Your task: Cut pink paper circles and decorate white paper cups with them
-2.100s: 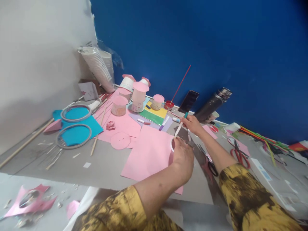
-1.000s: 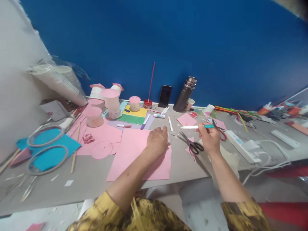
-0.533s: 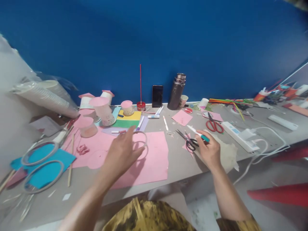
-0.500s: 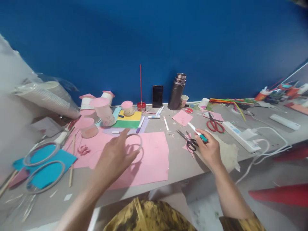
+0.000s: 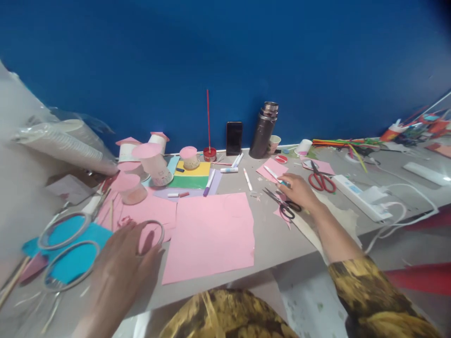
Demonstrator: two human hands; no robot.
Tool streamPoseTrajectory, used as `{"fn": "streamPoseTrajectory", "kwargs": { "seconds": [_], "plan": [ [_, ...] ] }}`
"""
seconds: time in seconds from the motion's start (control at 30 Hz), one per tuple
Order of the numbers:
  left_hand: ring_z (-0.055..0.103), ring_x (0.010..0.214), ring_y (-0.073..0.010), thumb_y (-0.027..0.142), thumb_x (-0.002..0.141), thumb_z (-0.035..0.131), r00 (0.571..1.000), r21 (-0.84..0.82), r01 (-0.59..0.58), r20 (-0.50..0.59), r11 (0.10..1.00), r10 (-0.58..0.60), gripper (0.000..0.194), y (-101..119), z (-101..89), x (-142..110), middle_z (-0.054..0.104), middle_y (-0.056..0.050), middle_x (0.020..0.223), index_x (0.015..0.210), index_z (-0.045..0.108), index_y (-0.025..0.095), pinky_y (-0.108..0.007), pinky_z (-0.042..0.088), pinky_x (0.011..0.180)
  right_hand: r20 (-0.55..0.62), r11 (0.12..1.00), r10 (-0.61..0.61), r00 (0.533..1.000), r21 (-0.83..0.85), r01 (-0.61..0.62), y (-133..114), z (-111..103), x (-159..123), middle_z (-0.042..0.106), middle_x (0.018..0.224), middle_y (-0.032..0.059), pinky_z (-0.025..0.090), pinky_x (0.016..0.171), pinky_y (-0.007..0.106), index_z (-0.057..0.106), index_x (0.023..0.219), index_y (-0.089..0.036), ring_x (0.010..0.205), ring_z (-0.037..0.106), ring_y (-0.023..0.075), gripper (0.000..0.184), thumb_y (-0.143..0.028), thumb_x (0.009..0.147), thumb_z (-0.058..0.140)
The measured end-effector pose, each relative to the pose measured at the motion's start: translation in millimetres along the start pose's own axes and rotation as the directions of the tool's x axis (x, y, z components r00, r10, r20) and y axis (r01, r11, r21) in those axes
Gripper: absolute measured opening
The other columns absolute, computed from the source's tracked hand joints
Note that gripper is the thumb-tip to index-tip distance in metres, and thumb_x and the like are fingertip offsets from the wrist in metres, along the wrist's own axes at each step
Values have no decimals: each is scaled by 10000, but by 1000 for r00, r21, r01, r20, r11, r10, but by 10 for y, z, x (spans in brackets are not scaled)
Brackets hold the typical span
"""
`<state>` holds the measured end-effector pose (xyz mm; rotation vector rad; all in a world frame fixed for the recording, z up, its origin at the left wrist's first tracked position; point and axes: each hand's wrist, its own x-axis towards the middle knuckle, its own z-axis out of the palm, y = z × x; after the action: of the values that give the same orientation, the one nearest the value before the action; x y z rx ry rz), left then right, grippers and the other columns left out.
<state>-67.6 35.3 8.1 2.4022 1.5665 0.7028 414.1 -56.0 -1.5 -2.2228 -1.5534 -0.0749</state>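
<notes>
My left hand grips a thin ring at the front left of the grey table, above pink paper scraps. A large pink sheet lies flat to the right of that hand. My right hand reaches out over black scissors and holds a white marker with a teal end close to the table and a small pink square.
Pink-topped paper cups and a stack of cups stand at the back left. Two hoops lie on blue paper. A phone, a flask, red scissors and a power strip line the back and right.
My left hand lifted the ring off the pink sheet and carried it left and toward me. My right hand moved the marker back toward the small pink square.
</notes>
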Motion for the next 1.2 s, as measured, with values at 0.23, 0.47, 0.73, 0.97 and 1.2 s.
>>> {"fn": "streamPoseTrajectory", "kwargs": {
  "seconds": [0.23, 0.47, 0.73, 0.97, 1.2],
  "plan": [
    [642, 968, -357, 719, 809, 506, 933, 30, 167, 317, 985, -168, 509, 155, 105, -368, 700, -121, 940, 900, 630, 233, -479, 504, 851, 112, 983, 174, 978, -76, -166, -181, -220, -761, 765, 918, 80, 434, 718, 295, 734, 907, -207, 862, 692, 241, 176, -333, 903, 612],
    [600, 1064, -374, 478, 866, 525, 929, 270, 103, 317, 957, -189, 374, 496, 218, -151, 653, -162, 1021, 1017, 610, 147, -452, 458, 855, 236, 958, 272, 933, -152, -241, -295, -232, -716, 758, 925, 73, 347, 588, 284, 756, 849, -228, 787, 672, 227, 276, -469, 880, 625],
    [613, 864, -280, 293, 930, 415, 940, 64, 134, 307, 989, -147, 173, 460, 249, -218, 639, -84, 838, 805, 513, 225, -377, 427, 750, 127, 920, 357, 925, 121, -372, -133, -225, -799, 770, 842, 74, 386, 602, 301, 761, 828, -221, 720, 649, 225, 245, -423, 844, 622],
    [620, 980, -308, 424, 872, 623, 937, 126, 97, 323, 987, -134, 251, 508, 248, -250, 646, -93, 946, 957, 565, 195, -383, 435, 799, 276, 394, 438, 855, 796, -459, -420, -207, -1208, 769, 876, 114, 397, 493, 260, 748, 998, -146, 573, 568, 146, 554, -582, 664, 822],
    [600, 889, -300, 303, 926, 498, 950, 109, -58, 312, 992, 22, 134, 478, 308, -383, 642, -80, 868, 849, 567, 218, -404, 405, 783, 286, 707, 371, 884, 530, -468, -863, 42, -1465, 712, 687, 32, 478, 587, 279, 679, 808, -205, 645, 662, 209, 333, -532, 756, 720]
  ]
}}
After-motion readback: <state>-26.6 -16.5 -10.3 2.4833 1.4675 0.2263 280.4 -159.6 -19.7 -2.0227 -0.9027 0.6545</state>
